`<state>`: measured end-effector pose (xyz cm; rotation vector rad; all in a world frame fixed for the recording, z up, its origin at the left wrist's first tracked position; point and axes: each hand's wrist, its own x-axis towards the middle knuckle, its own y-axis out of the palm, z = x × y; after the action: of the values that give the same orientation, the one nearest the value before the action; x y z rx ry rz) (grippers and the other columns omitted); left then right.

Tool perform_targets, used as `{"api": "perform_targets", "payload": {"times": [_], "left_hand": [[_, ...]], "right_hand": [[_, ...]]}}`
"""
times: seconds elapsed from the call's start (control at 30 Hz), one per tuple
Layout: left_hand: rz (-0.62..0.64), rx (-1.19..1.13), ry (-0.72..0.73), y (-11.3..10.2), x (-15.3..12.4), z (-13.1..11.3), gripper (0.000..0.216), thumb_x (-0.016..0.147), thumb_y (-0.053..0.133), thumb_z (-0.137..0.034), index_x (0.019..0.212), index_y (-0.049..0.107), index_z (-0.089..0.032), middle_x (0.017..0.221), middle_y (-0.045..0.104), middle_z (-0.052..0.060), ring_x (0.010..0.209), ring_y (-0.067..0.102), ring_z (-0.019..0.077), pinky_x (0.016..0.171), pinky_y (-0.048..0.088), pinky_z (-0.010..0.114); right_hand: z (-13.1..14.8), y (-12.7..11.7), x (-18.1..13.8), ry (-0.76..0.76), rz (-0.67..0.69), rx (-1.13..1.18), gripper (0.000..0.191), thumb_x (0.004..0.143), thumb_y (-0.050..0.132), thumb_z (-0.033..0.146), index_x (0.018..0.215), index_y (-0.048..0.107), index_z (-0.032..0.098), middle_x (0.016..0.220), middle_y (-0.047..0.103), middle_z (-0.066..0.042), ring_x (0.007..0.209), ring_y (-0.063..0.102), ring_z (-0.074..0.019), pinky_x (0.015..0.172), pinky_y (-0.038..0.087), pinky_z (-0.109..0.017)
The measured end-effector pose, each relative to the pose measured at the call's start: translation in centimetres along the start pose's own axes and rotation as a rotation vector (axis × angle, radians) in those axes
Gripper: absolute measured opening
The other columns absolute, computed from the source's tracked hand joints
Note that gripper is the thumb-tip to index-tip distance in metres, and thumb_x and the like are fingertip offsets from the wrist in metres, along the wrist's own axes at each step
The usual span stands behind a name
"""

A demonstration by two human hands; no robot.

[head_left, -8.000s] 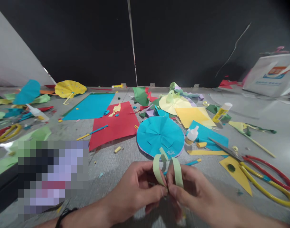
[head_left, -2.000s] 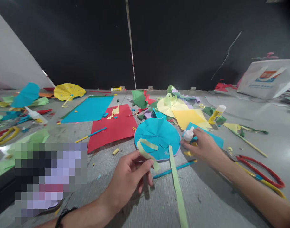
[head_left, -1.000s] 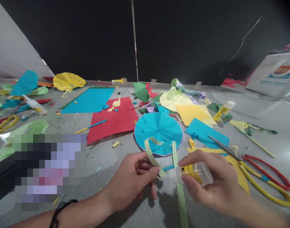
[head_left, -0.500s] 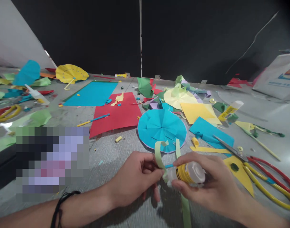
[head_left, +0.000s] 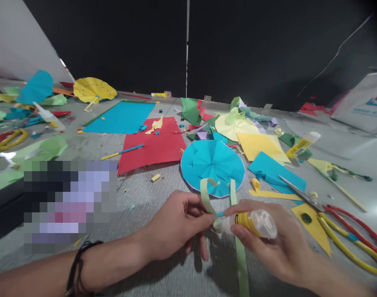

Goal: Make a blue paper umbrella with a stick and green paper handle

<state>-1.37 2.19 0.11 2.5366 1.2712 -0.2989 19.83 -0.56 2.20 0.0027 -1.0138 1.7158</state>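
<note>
My left hand point(head_left: 179, 225) pinches the curled end of a pale green paper strip point(head_left: 207, 196) just above the grey table. A longer part of the green strip point(head_left: 240, 255) runs down toward the front edge. My right hand point(head_left: 275, 247) grips a small clear glue bottle point(head_left: 253, 220) with a yellow label, lying sideways, its nozzle touching the strip at my left fingertips. Just behind both hands lies a round blue paper disc point(head_left: 213, 165) with fold lines.
Scissors with red and yellow handles point(head_left: 345, 225) lie at the right on a yellow paper scrap. Red paper point(head_left: 151, 146) and blue paper point(head_left: 120, 117) lie behind, with a heap of coloured scraps point(head_left: 231, 123), a second glue bottle point(head_left: 302, 144) and a yellow paper parasol point(head_left: 94, 88).
My right hand let go of the strip, fetched the glue bottle from beside the blue disc and brought its nozzle to the strip end held by my left hand.
</note>
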Motion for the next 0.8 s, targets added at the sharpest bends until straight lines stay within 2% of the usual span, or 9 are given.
{"api": "perform_targets", "payload": {"times": [0.23,0.5,0.8], "left_hand": [[-0.002,0.005,0.019,-0.19,0.03,-0.10,0.019,0.092,0.069,-0.033,0.094,0.070,-0.014,0.052,0.062,-0.004,0.046,0.071,0.0137,0.035,0.037,0.013],[0.012,-0.006,-0.002,-0.12,0.00,-0.01,0.027,0.090,0.074,-0.041,0.093,0.070,-0.014,0.053,0.063,-0.004,0.047,0.071,0.0137,0.035,0.038,0.013],[0.023,-0.008,-0.005,-0.21,-0.04,0.02,0.026,0.090,0.074,-0.040,0.088,0.067,-0.015,0.058,0.061,-0.005,0.048,0.072,0.0128,0.035,0.037,0.012]], "right_hand": [[-0.34,-0.10,-0.24,0.086,-0.038,-0.032,0.019,0.098,0.065,0.029,0.081,0.072,0.023,0.067,0.074,0.001,0.051,0.065,-0.0147,0.049,0.053,-0.023],[-0.57,-0.15,-0.73,0.045,-0.047,-0.151,0.028,0.101,0.061,0.031,0.076,0.071,0.024,0.070,0.076,-0.001,0.055,0.068,-0.0164,0.049,0.053,-0.025],[-0.60,0.16,-0.68,0.041,-0.085,-0.120,0.029,0.101,0.061,0.029,0.076,0.075,0.025,0.069,0.077,-0.001,0.058,0.072,-0.0187,0.051,0.057,-0.026]]}}
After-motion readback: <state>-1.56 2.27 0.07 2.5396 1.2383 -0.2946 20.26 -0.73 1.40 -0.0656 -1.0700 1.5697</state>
